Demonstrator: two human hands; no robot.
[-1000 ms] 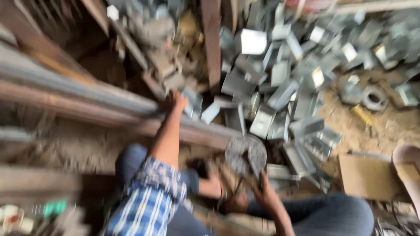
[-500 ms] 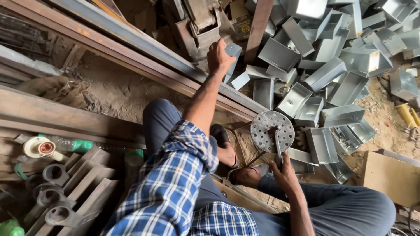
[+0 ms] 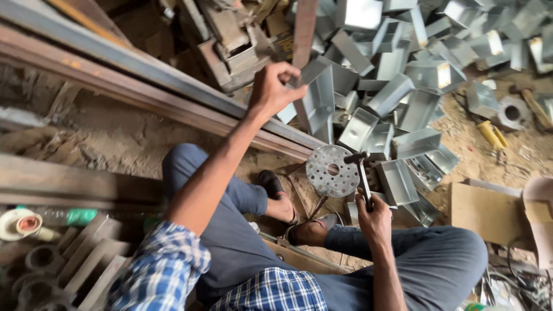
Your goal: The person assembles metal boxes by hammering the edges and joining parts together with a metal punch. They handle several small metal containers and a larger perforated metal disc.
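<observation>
Reaching past the perforated disc point(image 3: 332, 171) into the box pile, the left hand point(image 3: 275, 86) pinches a folded metal box point(image 3: 317, 95) — the right hand point(image 3: 373, 216), fingers wrapped round a hammer point(image 3: 363, 178), waits beside the disc.

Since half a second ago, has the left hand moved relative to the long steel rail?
Yes. The left hand has closed on a folded sheet-metal box and lifted it from the pile, just beyond the steel rail; earlier it reached flat at the pile's edge.
</observation>
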